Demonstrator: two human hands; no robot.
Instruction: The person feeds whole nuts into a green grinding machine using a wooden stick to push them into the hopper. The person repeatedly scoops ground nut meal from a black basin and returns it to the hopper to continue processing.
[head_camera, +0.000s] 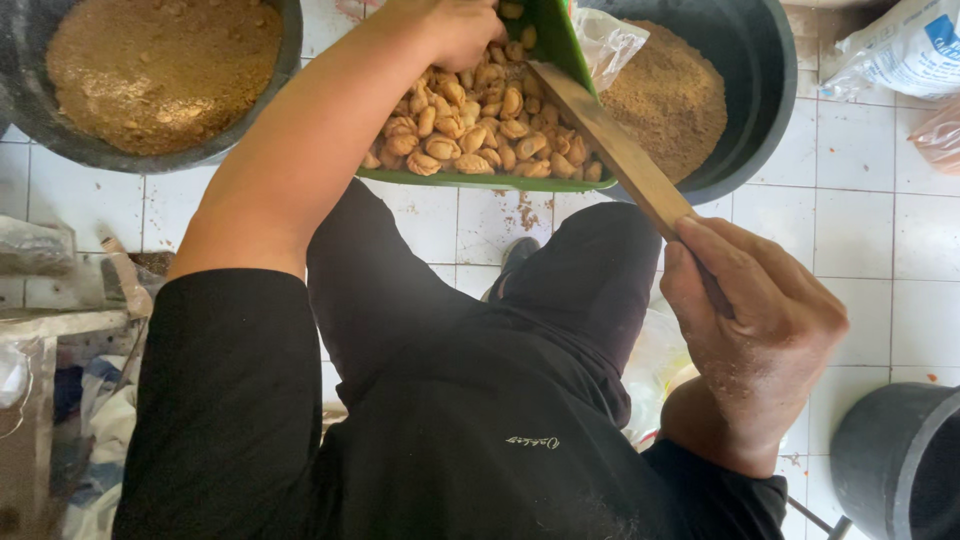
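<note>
Both hands busy: right hand (765, 340) grips wooden handle (620, 150) of green scoop (470, 181). Left hand (455, 28), fingers curled, touches snacks (480, 125); looks like mid-sorting.

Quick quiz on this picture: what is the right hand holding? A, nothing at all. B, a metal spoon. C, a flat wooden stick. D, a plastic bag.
C: the right hand grips a flat wooden stick whose far end reaches into the green tray of pale fried snacks.
</note>
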